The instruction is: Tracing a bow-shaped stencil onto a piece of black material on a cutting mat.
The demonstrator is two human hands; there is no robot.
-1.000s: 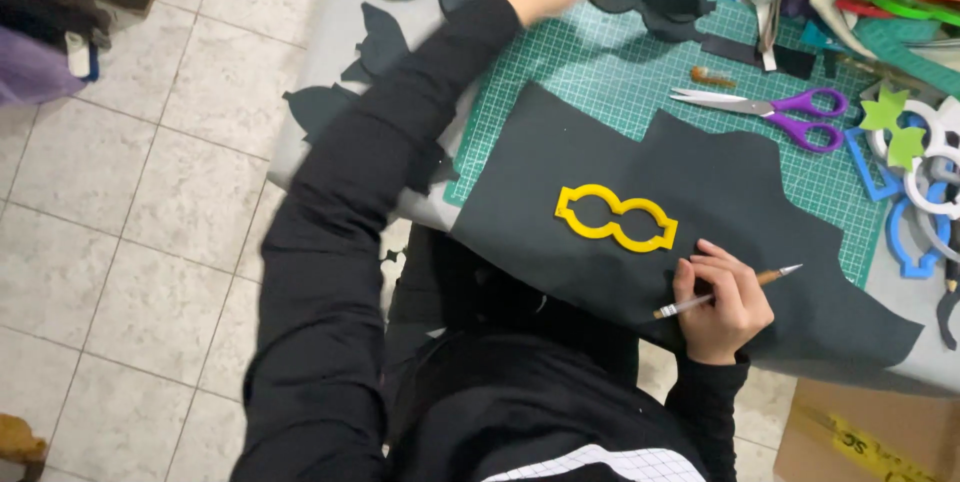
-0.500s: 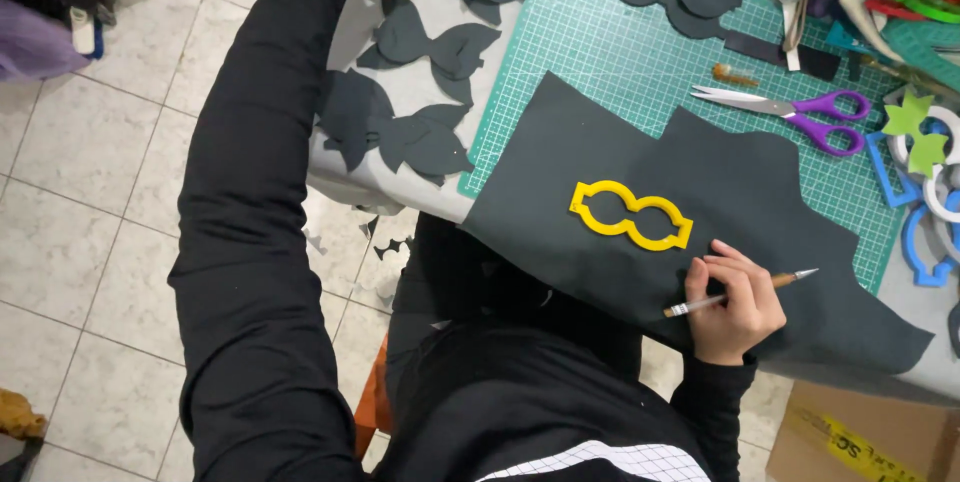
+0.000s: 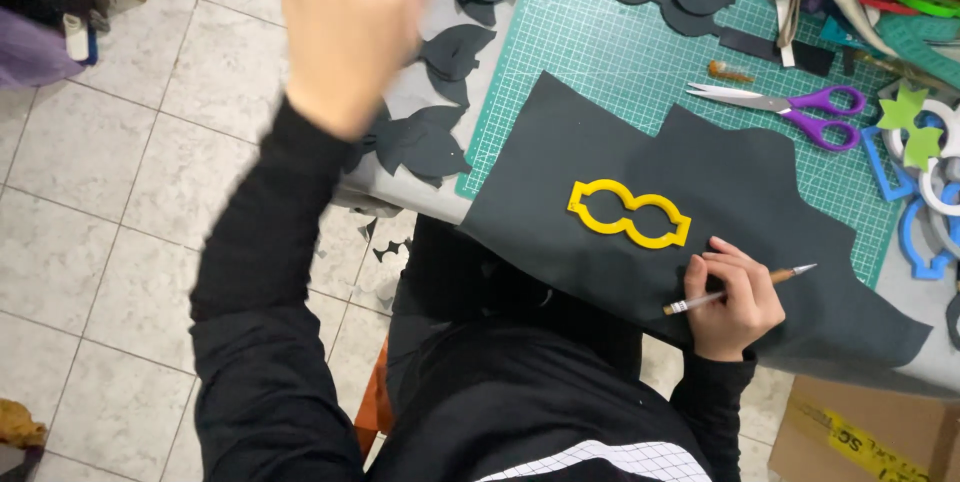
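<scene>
Pencil (image 3: 738, 287) is being gripped by the right hand (image 3: 735, 304), resting on dark felt (image 3: 720, 192) beside a yellow stencil (image 3: 628, 213). Left hand (image 3: 350, 32) is hanging blurred over the floor; its grip is impossible to tell.

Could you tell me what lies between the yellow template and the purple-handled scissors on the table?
In the head view, only dark grey sheet and then bare green cutting mat lie between the yellow template and the scissors.
</scene>
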